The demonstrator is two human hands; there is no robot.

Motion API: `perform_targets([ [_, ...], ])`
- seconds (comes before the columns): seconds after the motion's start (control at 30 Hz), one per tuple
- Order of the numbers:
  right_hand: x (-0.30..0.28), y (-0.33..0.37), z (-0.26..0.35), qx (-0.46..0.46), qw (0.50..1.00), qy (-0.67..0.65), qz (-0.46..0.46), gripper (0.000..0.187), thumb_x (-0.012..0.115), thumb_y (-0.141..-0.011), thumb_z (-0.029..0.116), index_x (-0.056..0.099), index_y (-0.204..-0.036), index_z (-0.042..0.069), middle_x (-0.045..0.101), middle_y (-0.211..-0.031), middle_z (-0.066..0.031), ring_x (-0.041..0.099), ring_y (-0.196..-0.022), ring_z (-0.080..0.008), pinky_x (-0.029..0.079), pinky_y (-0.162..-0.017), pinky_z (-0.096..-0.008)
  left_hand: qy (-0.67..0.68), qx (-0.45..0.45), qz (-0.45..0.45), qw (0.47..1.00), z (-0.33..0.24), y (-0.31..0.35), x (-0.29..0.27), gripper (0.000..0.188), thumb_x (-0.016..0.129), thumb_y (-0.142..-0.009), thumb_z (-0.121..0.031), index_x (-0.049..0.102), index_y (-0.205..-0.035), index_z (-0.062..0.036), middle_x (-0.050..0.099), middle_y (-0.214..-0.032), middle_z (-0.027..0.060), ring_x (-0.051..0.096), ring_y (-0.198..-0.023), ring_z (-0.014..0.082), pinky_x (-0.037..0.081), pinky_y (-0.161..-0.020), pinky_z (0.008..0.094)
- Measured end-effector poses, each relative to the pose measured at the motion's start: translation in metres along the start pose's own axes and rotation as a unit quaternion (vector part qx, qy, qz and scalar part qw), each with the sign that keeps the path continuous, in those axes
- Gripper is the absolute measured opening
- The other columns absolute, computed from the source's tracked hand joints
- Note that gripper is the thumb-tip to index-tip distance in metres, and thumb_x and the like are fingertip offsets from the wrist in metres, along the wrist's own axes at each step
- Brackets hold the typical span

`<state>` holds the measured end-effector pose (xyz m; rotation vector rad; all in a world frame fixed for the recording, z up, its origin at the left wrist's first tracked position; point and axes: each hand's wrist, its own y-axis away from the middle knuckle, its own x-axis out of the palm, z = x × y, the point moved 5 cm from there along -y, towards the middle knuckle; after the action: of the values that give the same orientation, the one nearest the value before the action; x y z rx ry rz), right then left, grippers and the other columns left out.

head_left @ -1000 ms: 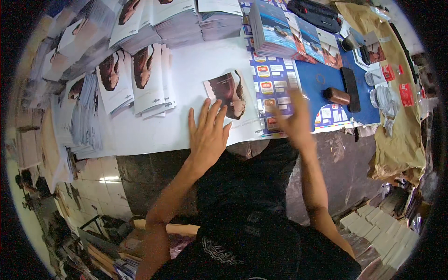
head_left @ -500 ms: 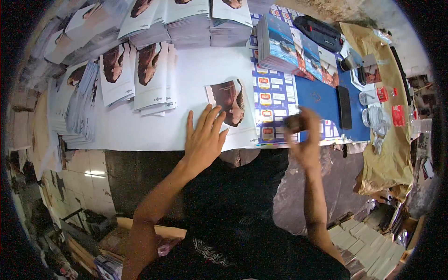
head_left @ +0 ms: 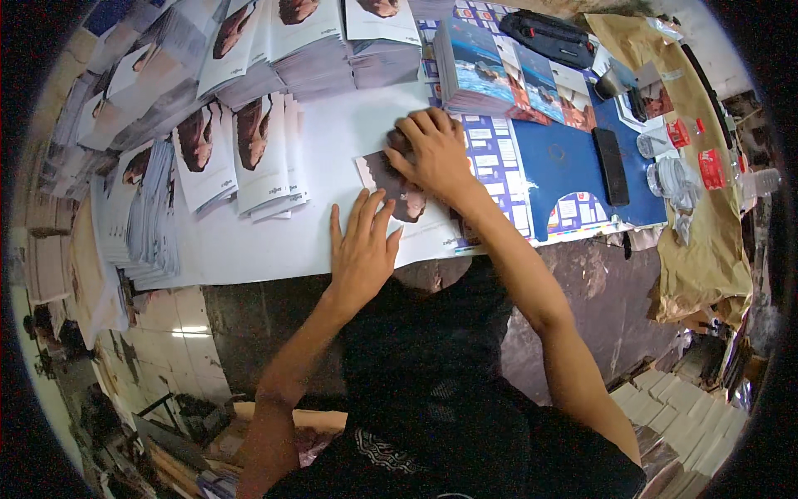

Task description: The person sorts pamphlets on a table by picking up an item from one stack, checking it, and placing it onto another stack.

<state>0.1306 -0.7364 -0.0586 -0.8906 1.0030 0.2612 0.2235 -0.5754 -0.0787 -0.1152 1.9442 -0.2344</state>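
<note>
A printed leaflet [head_left: 409,208] with a picture of a person on it lies near the front edge of the white-covered table. My left hand [head_left: 363,241] rests flat beside it, fingers spread, the fingertips at its left edge. Over the leaflet's upper part reaches my right hand [head_left: 436,158], its fingers curled down around a small dark rounded object [head_left: 398,140]. Most of that object is hidden under the fingers, and its kind cannot be made out. The right hand and wrist cover part of the leaflet's right side.
Folded leaflets [head_left: 262,154] and tall stacks [head_left: 382,62] line the left and back. To the right are a pile of blue-covered booklets [head_left: 474,66], a blue board [head_left: 565,158], a black phone [head_left: 611,166], a black pouch [head_left: 549,37], plastic bottles [head_left: 711,166] and brown paper [head_left: 706,258].
My right hand has swung left and away from me, from over the blue-patterned sheet onto the leaflet, carrying the dark object. My left hand stays by the leaflet. The whole view has shifted slightly.
</note>
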Motion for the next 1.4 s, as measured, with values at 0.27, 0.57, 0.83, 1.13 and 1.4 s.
perform_targets([
  [0.27,-0.083,0.131,0.032,-0.003,0.993,-0.03,0.11,0.044,0.075,-0.076,0.037,0.063,-0.11,0.012,0.059,-0.115,-0.0071,0.052,-0.118,-0.0298,0.037,-0.099,-0.0496,0.003,0.0,0.001,1.0,0.002,0.0,-0.004,0.046,0.064,-0.095,-0.021,0.051,-0.136,-0.0051,0.042,-0.149,0.0105,0.035,-0.145,0.0306,0.019,-0.117,0.0642],
  [0.57,-0.115,0.137,-0.112,0.238,0.963,0.126,-0.009,0.047,0.073,-0.088,0.037,0.063,-0.126,0.012,0.05,-0.142,-0.0171,0.042,-0.135,-0.0383,0.026,-0.109,-0.06,0.047,0.101,0.093,0.989,-0.022,0.02,-0.01,0.07,0.076,-0.085,-0.031,0.047,-0.146,-0.0112,0.039,-0.152,0.013,0.034,-0.142,0.0388,0.02,-0.117,0.0656],
  [0.83,-0.12,0.15,-0.145,0.274,0.934,0.213,-0.081,0.063,0.073,-0.089,0.046,0.054,-0.142,0.018,0.043,-0.155,-0.0123,0.028,-0.149,-0.0354,0.013,-0.116,-0.0609,0.192,0.055,-0.151,0.968,0.014,0.031,-0.096,0.033,0.073,-0.083,0.003,0.071,-0.115,-0.0029,0.07,-0.12,0.015,0.064,-0.12,0.0353,0.05,-0.104,0.0462],
  [1.13,-0.131,0.148,-0.13,0.272,0.938,0.172,-0.133,0.063,0.078,-0.086,0.038,0.055,-0.14,0.015,0.044,-0.154,-0.0139,0.034,-0.146,-0.0366,0.022,-0.116,-0.0569,0.03,0.098,0.038,0.994,0.013,0.019,-0.01,0.081,0.083,-0.078,-0.037,0.048,-0.145,-0.0093,0.041,-0.154,0.016,0.036,-0.145,0.0359,0.025,-0.119,0.0586],
  [1.4,-0.144,0.088,-0.109,0.21,0.972,-0.023,-0.106,0.062,0.079,-0.084,0.029,0.056,-0.138,0.009,0.049,-0.146,-0.0191,0.045,-0.135,-0.0387,0.032,-0.112,-0.0514,0.108,0.07,-0.196,0.972,0.008,0.08,-0.074,0.037,0.064,-0.07,0.009,0.073,-0.104,-0.0055,0.067,-0.112,0.0132,0.064,-0.11,0.0336,0.05,-0.099,0.0492],
])
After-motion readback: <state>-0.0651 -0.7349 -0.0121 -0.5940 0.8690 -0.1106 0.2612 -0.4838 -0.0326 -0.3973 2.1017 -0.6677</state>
